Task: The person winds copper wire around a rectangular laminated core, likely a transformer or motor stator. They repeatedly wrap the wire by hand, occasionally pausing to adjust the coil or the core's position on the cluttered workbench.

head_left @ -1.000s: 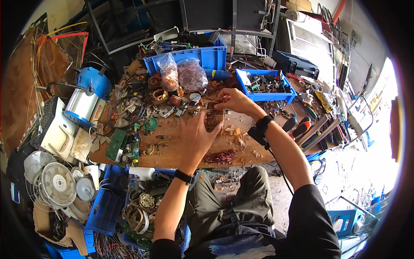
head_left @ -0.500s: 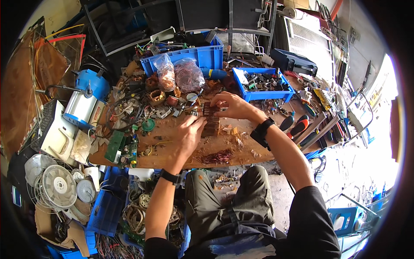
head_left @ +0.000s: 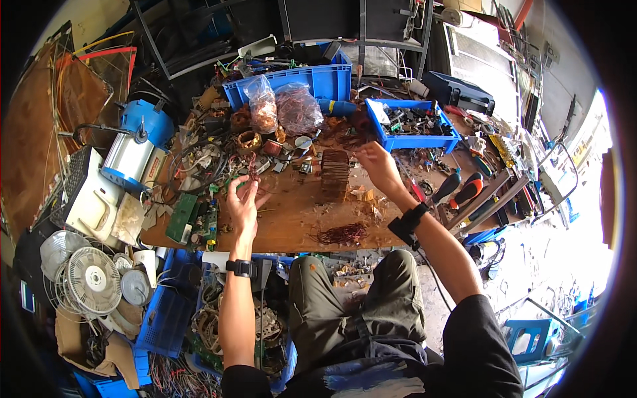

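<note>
A brown, ribbed block that looks like a slotted motor core [head_left: 335, 176] stands on the wooden bench, with neither hand touching it. Left of the core, my left hand [head_left: 244, 202] is raised, its fingers closed on a small tuft of reddish-brown wire [head_left: 253, 167] that sticks up from the fingertips. Just right of the core's far end is my right hand [head_left: 379, 169], its fingers drawn together; what they hold, if anything, is too small to make out. Nearer to me, a loose heap of dark red wire [head_left: 342, 234] lies by the bench's front edge.
Behind the core sit clear bags of copper wire [head_left: 298, 111] and a blue crate of parts [head_left: 411, 129]. Screwdrivers [head_left: 468, 191] lie at the right. A green circuit board [head_left: 182, 219] is at the left. Scraps litter the wooden bench [head_left: 292, 225].
My left hand has left the core and moved left with the wire tuft. My right hand has shifted right, off the core, which now shows more fully.
</note>
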A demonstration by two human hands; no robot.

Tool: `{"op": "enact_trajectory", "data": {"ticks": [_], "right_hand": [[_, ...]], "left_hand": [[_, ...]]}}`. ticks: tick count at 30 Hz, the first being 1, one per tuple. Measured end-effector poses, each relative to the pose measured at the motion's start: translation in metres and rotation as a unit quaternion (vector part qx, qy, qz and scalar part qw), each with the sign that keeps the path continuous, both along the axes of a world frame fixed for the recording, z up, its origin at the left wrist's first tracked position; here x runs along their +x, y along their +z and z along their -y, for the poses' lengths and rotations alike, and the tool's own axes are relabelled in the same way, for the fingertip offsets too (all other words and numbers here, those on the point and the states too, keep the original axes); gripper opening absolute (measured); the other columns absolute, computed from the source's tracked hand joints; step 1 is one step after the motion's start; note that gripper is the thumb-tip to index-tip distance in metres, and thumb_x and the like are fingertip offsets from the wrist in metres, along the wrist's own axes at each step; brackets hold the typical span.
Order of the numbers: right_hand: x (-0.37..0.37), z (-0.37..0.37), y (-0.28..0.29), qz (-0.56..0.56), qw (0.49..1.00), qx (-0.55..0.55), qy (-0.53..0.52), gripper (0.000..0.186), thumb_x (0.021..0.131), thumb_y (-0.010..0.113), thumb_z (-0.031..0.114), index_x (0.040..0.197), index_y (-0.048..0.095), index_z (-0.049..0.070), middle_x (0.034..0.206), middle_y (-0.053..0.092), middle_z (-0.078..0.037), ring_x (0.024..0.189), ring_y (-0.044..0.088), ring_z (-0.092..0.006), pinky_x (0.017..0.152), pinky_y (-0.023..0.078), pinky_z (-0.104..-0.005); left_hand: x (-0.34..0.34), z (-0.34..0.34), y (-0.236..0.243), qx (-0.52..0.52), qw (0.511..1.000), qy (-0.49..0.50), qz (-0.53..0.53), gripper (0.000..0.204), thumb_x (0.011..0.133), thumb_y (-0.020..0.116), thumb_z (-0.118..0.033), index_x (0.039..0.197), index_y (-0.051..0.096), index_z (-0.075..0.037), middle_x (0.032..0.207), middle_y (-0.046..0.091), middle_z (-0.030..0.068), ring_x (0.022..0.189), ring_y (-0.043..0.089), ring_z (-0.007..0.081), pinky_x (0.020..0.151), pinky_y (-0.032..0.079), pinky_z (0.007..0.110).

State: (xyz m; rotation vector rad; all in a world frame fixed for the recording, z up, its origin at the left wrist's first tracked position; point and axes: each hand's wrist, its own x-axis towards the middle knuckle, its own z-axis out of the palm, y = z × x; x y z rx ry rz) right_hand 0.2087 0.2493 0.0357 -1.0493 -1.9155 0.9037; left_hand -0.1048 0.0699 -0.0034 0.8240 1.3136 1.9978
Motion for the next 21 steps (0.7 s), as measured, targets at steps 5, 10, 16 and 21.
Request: {"op": "enact_trajectory", "data": {"ticks": [5, 10, 16, 21], "right_hand": [[0.013, 0.022, -0.024, -0.181, 0.917, -0.328, 0.139, 0.035, 0.106, 0.063, 0.015, 0.134, 0.058, -0.004, 0.122, 0.07, -0.013, 0.1, 0.071, -0.0197, 0.089, 0.059, -0.0328], [0.002, 0.027, -0.033, -0.173, 0.936, -0.273, 0.138, 0.031, 0.109, 0.061, 0.017, 0.136, 0.06, 0.001, 0.116, 0.071, -0.007, 0.1, 0.07, -0.0151, 0.092, 0.059, -0.0299], [0.0, 0.029, -0.027, -0.179, 0.948, -0.242, 0.107, 0.021, 0.108, 0.063, 0.014, 0.125, 0.062, 0.002, 0.11, 0.072, -0.005, 0.099, 0.07, -0.0138, 0.095, 0.059, -0.0311], [0.01, 0.027, -0.042, -0.206, 0.938, -0.212, 0.181, 0.018, 0.107, 0.062, 0.01, 0.124, 0.061, 0.003, 0.114, 0.072, -0.006, 0.104, 0.069, -0.0135, 0.093, 0.058, -0.0309]], "left_hand": [[0.009, -0.029, -0.006, 0.031, 0.998, 0.002, 0.05, 0.027, 0.104, 0.063, -0.001, 0.131, 0.059, -0.003, 0.116, 0.07, 0.0129, 0.101, 0.071, 0.021, 0.098, 0.063, 0.046], [0.008, -0.038, -0.02, -0.02, 1.0, -0.005, 0.015, 0.026, 0.108, 0.049, -0.004, 0.13, 0.062, -0.005, 0.108, 0.067, 0.0086, 0.093, 0.069, 0.0176, 0.089, 0.066, 0.039], [0.027, -0.04, -0.021, -0.101, 0.96, -0.134, -0.225, 0.027, 0.109, 0.05, -0.003, 0.133, 0.063, -0.003, 0.121, 0.069, 0.0082, 0.099, 0.072, 0.0141, 0.081, 0.063, 0.03], [0.06, -0.047, 0.017, -0.157, 0.868, -0.165, -0.441, 0.03, 0.102, 0.061, -0.007, 0.13, 0.069, -0.002, 0.118, 0.076, 0.0125, 0.103, 0.072, 0.0175, 0.093, 0.058, 0.033]]}}
